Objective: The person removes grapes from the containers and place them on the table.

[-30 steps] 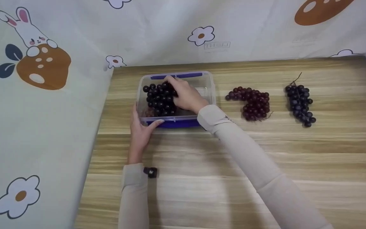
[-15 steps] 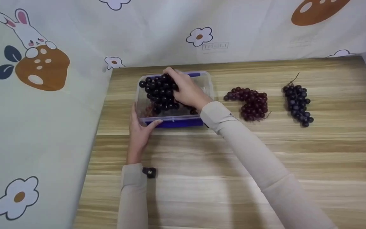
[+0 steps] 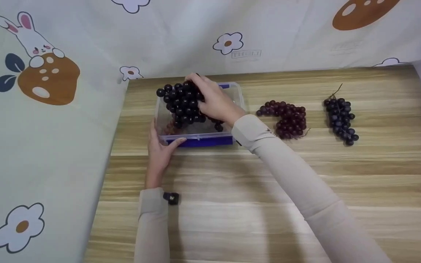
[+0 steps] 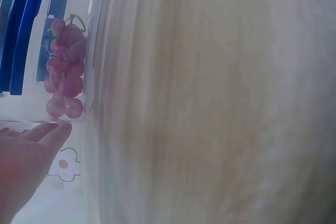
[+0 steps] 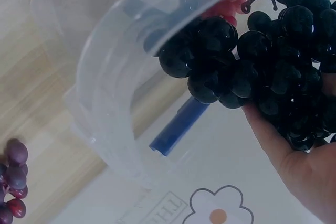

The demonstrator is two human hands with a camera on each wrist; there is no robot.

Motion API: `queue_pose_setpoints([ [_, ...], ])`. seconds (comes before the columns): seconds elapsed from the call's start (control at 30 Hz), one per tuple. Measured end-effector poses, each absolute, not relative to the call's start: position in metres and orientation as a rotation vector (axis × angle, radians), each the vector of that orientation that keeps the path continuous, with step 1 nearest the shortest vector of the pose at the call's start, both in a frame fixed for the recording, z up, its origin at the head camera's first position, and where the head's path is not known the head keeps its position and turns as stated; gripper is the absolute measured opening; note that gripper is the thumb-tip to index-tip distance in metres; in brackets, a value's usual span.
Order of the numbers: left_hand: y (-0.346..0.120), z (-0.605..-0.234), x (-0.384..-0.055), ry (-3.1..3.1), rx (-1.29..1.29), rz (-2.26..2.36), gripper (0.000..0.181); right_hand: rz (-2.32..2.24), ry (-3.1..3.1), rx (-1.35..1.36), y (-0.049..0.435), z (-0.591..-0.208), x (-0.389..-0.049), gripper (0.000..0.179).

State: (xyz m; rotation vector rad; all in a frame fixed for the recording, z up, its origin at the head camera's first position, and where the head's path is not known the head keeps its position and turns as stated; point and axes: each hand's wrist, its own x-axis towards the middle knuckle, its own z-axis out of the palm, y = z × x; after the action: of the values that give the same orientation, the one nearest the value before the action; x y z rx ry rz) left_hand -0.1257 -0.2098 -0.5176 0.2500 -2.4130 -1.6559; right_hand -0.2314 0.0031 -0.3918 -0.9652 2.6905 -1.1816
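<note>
Right hand (image 3: 216, 102) is gripping the black grapes (image 3: 182, 102), its fingers and thumb curling round them. That bunch is hanging over the box (image 3: 196, 136) and covering part of the far rim; how much of it is dipping inside is hard to tell. The left hand (image 3: 159, 148) is touching the near left corner of the box, thumb and fingers spreading apart: the thumb is resting on the front, the fingers along the side. Pink grapes (image 4: 65, 72) are sitting inside that corner. Red grapes (image 3: 289, 118) are lying on the table (image 3: 250, 204) right of the box. Dark blue grapes (image 3: 342, 118) are lying farther right. Behind, flowers (image 3: 228, 43) are showing on a pale cloth (image 3: 181, 40).
</note>
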Motion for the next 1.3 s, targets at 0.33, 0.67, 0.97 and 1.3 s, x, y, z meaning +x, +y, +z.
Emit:
queue_pose_setpoints([
  [0.33,-0.210,-0.516,-0.126,-2.386,0.225,-1.707,0.115,-1.156,2.709,-0.966,0.007,-0.375,-0.227,0.060],
  [0.67,-0.211,-0.518,-0.127,-2.391,0.237,-1.691,0.116,-1.164,2.745,-1.019,0.013,-0.362,-0.225,0.061],
  [0.97,-0.212,-0.518,-0.128,-2.405,0.243,-1.688,0.117,-1.173,2.763,-1.026,0.019,-0.350,-0.221,0.064],
  [1.3,-0.212,-0.518,-0.129,-2.418,0.242,-1.648,0.115,-1.200,2.750,-0.982,0.027,-0.336,-0.211,0.064],
])
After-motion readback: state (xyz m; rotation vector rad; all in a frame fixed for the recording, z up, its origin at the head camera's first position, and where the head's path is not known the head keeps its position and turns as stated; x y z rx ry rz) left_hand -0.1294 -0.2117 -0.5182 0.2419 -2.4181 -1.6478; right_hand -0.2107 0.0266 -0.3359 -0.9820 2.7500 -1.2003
